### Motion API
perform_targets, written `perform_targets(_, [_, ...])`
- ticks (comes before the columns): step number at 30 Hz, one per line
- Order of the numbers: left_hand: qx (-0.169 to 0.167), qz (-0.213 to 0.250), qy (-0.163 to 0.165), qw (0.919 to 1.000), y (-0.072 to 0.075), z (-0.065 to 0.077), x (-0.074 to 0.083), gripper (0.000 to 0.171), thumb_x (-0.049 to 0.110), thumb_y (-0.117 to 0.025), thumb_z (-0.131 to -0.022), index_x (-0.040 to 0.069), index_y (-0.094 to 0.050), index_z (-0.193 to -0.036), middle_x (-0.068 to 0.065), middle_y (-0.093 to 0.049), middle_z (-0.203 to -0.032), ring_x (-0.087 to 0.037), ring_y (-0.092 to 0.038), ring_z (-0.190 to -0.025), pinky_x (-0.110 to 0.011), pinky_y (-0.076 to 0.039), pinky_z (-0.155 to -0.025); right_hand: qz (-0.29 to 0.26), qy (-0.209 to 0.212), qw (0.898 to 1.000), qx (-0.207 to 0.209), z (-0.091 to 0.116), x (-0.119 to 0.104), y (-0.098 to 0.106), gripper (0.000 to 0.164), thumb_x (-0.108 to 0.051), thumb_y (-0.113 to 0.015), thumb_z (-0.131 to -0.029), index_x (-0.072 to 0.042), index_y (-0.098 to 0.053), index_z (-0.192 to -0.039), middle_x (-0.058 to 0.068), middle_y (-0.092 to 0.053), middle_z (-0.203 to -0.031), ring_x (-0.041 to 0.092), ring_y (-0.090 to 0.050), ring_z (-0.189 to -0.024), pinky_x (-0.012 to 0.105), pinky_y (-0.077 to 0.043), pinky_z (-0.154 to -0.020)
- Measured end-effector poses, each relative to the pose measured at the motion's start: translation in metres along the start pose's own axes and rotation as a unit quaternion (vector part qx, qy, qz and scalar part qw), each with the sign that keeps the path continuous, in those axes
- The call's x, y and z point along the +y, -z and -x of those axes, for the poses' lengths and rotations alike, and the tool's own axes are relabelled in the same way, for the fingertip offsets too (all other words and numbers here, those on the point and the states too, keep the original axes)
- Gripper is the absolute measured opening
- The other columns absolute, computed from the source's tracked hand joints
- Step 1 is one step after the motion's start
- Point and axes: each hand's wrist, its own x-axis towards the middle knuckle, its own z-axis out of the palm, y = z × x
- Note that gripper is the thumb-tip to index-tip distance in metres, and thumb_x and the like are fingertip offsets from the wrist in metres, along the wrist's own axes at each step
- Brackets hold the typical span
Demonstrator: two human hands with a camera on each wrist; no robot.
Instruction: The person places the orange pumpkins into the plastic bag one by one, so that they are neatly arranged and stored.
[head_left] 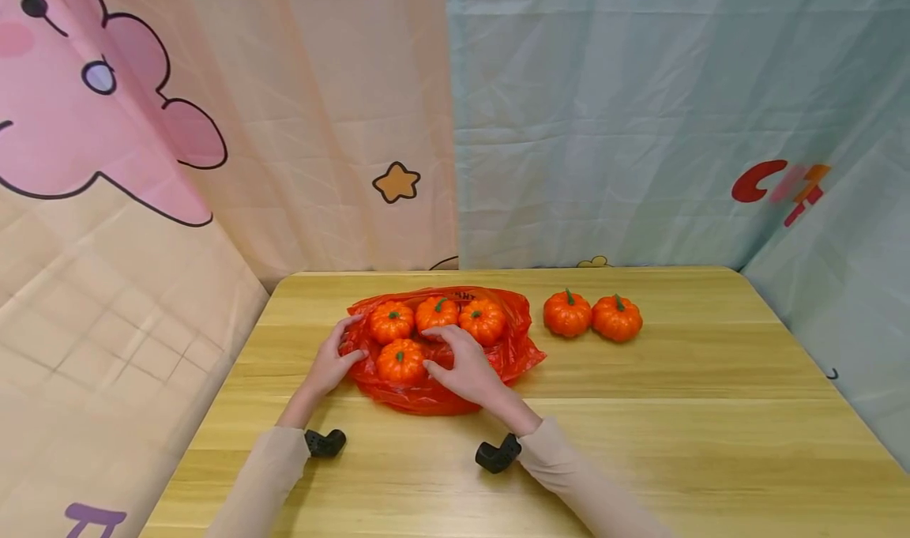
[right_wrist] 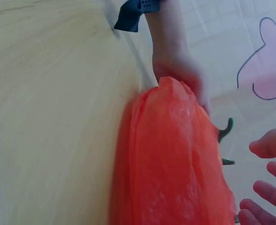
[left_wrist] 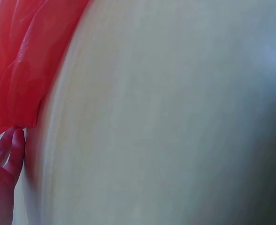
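A red plastic bag (head_left: 524, 348) lies spread on the table with several small orange pumpkins on it: one at the front (head_left: 401, 362), the others in a row behind it. My left hand (head_left: 332, 362) touches the bag's left edge, thumb and fingers apart; in the left wrist view its fingertips (left_wrist: 17, 140) meet the red film. Over the bag, just right of the front pumpkin, hovers my right hand (head_left: 465, 368). Its fingers look spread and slightly bent in the right wrist view, holding nothing. There the bag (right_wrist: 168, 154) hides most of the pumpkins; green stems poke out.
Two more orange pumpkins, one nearer (head_left: 567, 314) and one farther from the bag (head_left: 617, 318), sit side by side to its right on the wooden table (head_left: 640, 427). Printed curtains (head_left: 604, 127) hang behind the table and at both sides.
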Motion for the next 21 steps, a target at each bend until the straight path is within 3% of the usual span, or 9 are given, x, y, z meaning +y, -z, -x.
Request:
perform_targets(11, [0.000, -0.002, -0.008, 1.0000, -0.001, 0.000, 0.001, 0.062, -0.001, -0.060, -0.088, 0.005, -0.035, -0.145, -0.021, -0.039, -0.148, -0.039, -0.043, -0.131, -0.009, -0.033, -0.094, 0.055, 0.067, 0.990, 0.114, 0.014, 0.014, 0.033, 0.037, -0.010, -0.072, -0.082, -0.009, -0.063, -0.118, 0.007, -0.066, -0.112, 0.023, -0.058, -0.106, 0.041, -0.051, -0.091])
perform_targets(18, [0.002, -0.010, -0.004, 0.9999, 0.001, -0.001, 0.001, 0.061, -0.002, -0.060, -0.088, 0.004, -0.036, -0.143, -0.022, -0.039, -0.147, -0.040, -0.044, -0.130, -0.012, -0.035, -0.096, 0.064, 0.060, 0.983, 0.161, 0.021, 0.029, 0.055, 0.035, -0.009, -0.073, -0.081, -0.008, -0.064, -0.115, 0.010, -0.067, -0.110, 0.025, -0.059, -0.102, 0.044, -0.048, -0.092])
perform_targets(21, [0.001, -0.010, -0.002, 0.9999, 0.001, -0.001, 0.001, 0.061, -0.002, -0.060, -0.088, 0.004, -0.036, -0.144, -0.022, -0.039, -0.148, -0.040, -0.043, -0.130, -0.021, -0.038, -0.101, 0.064, 0.055, 0.981, 0.175, 0.024, 0.035, 0.065, 0.035, -0.008, -0.073, -0.080, -0.007, -0.064, -0.114, 0.013, -0.066, -0.109, 0.028, -0.059, -0.100, 0.045, -0.048, -0.089])
